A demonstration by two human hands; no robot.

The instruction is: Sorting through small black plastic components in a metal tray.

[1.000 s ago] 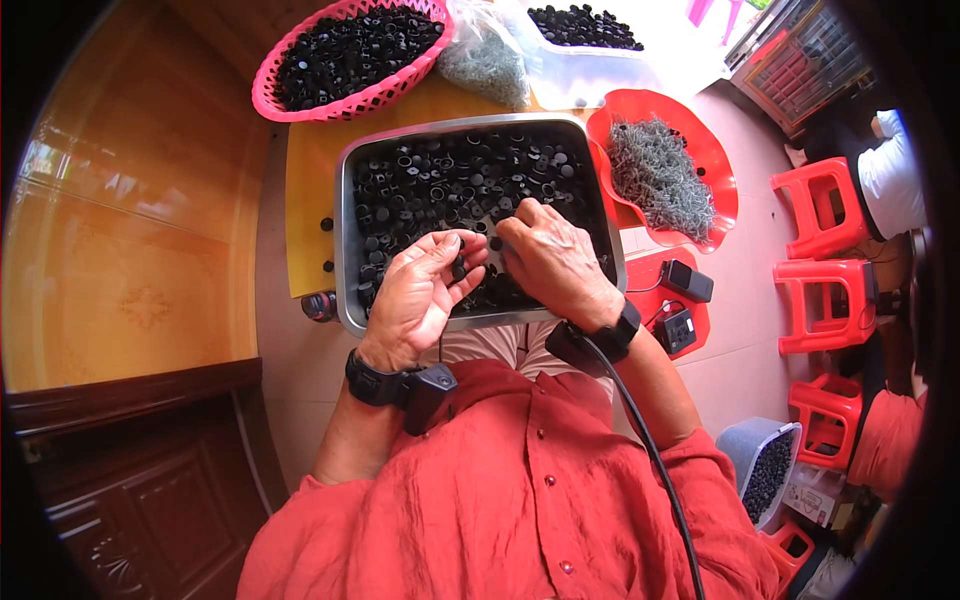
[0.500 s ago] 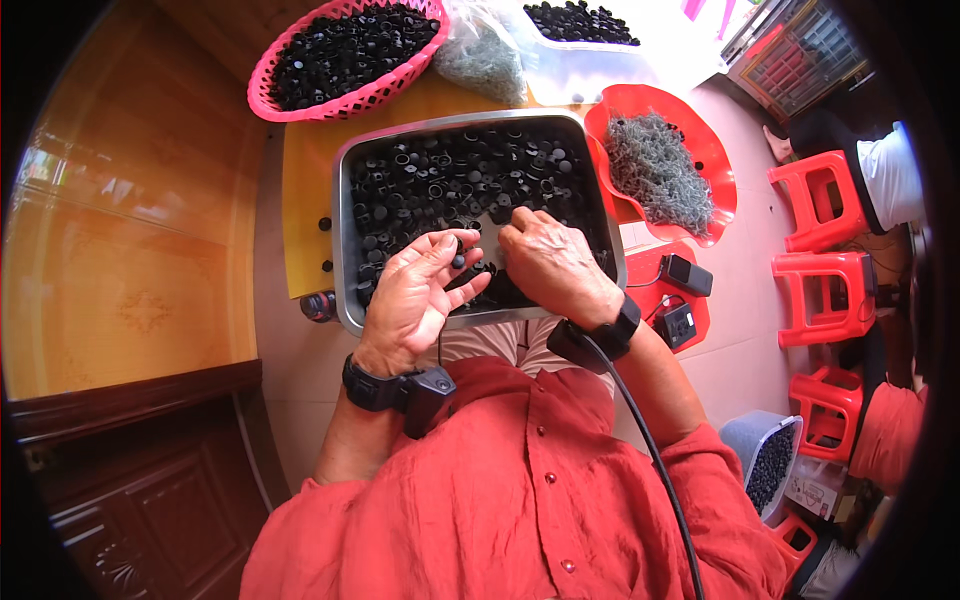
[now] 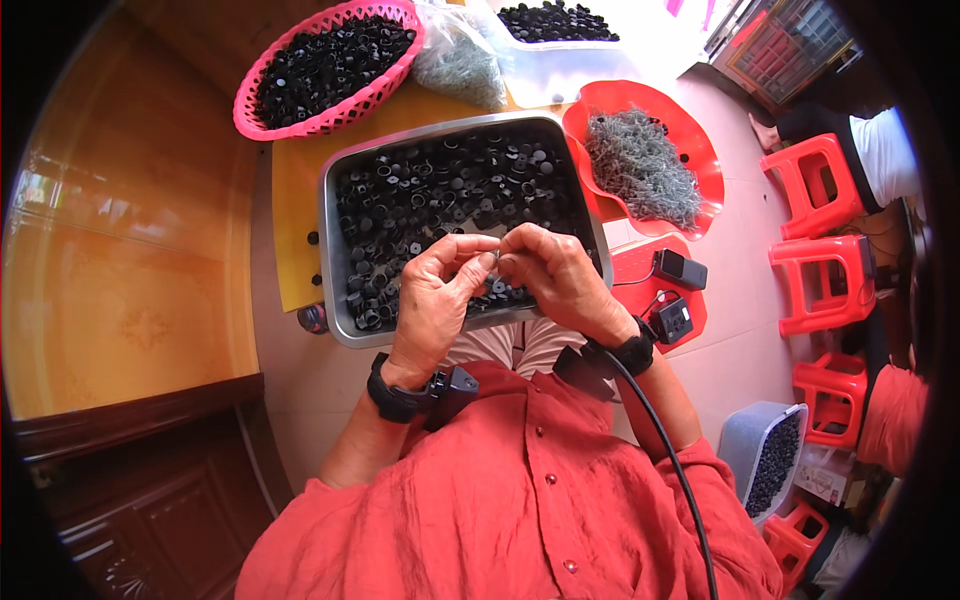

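Black small part [image 3: 494, 262] pinched between fingertips of left hand [image 3: 435, 295] and right hand [image 3: 560, 280], above metal tray [image 3: 332, 250]

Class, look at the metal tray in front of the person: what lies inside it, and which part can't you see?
The metal tray holds a heap of small black plastic parts. The left hand and right hand cover its near side, so the parts beneath them and the tray's bottom stay hidden.

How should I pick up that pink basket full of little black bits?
Probably by the rim of the pink basket, one hand on each long side, coming from above. It is a wide, shallow oval with lattice walls and a flared edge your fingers can hook under, and it is heaped with black parts, so lift it level.
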